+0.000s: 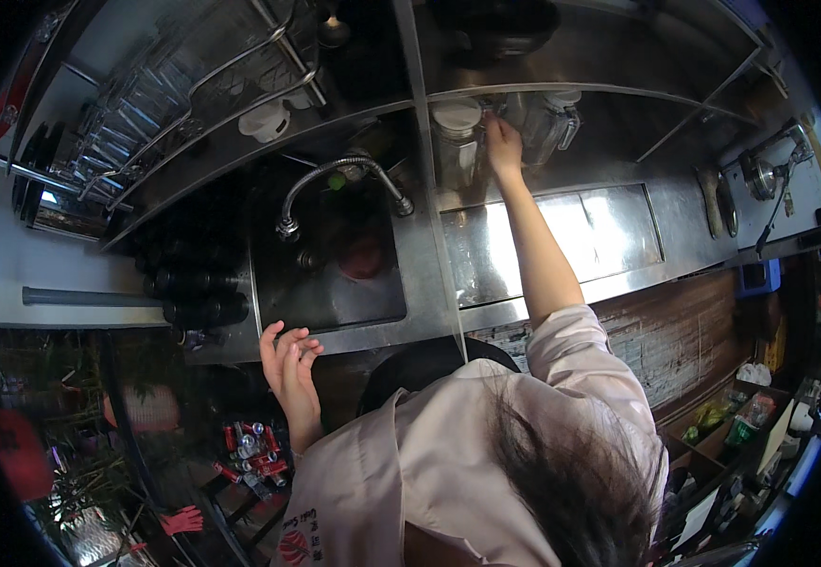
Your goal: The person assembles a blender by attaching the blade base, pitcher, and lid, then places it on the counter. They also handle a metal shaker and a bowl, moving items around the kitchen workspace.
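Observation:
My right arm stretches to the back of the steel counter. There my right hand (503, 146) is closed, fingers curled, between two clear glass pitchers. The left pitcher (455, 156) has a white lid and stands right beside the fingers. The other pitcher (550, 128), also white-lidded, has its handle toward the right. What the fingers grip is hidden behind the hand. My left hand (289, 367) hovers over the front edge of the sink (335, 326), fingers apart and slightly bent, holding nothing.
A curved metal faucet (344, 165) arches over the sink. Drinking glasses (141, 113) fill a rack at upper left. A shelf edge (580, 90) runs above the pitchers. Black cylinders (202, 293) lie left of the sink. Red cans (257, 449) sit low at left.

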Motion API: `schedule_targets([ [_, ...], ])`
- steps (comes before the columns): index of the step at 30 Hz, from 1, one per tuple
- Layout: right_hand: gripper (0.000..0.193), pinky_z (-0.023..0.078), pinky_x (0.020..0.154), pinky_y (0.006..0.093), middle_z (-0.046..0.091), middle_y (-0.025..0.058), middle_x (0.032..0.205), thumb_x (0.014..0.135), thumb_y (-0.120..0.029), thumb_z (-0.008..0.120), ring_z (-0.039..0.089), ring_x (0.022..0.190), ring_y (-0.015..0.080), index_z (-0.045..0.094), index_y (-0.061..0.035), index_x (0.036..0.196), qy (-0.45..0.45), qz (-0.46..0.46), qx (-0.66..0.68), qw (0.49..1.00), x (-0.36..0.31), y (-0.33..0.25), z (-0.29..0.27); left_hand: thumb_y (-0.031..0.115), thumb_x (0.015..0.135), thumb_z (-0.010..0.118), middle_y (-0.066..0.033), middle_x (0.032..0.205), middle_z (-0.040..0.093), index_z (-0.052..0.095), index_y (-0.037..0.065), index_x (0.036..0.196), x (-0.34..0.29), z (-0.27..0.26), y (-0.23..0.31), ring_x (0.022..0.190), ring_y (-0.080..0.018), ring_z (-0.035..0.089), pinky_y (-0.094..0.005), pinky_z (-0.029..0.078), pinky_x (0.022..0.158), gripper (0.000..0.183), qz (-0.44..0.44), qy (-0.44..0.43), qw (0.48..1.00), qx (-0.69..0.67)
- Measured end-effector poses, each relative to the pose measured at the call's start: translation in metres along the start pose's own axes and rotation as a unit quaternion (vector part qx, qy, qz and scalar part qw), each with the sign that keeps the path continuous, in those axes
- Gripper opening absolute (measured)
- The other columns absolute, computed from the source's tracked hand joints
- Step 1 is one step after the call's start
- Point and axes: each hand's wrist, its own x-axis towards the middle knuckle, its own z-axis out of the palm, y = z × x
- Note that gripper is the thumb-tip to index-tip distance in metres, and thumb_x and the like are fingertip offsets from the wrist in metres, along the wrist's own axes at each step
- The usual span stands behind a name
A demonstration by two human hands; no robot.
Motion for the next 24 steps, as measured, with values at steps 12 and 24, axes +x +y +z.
schedule_targets([
  [12,0.028,0.035,0.051,0.0230,0.044,-0.0060,0.067,0.098,-0.041,0.058,0.042,0.055,0.0070,0.050,-0.0165,0.088,0.161,0.095,0.299,0.936,-0.090,-0.185,-0.177,0.016,0.100,0.052,-0.0101,0.115,0.058,0.042,0.006,0.139,0.042,-0.091,0.003,0.097,-0.0168,0.057,-0.0343,0.048,0.089,0.041,0.023,0.076,0.996,-0.045],
  [24,0.056,0.051,0.091,0.0475,0.065,0.0112,0.113,0.096,-0.049,0.059,0.059,0.111,0.0342,0.055,-0.0064,0.133,0.222,0.005,0.342,0.913,-0.230,-0.378,-0.112,0.013,0.100,0.050,-0.0136,0.115,0.060,0.044,0.004,0.136,0.153,-0.199,0.036,0.099,-0.0194,0.060,-0.0363,0.051,0.089,0.037,0.087,-0.062,0.994,-0.034],
])
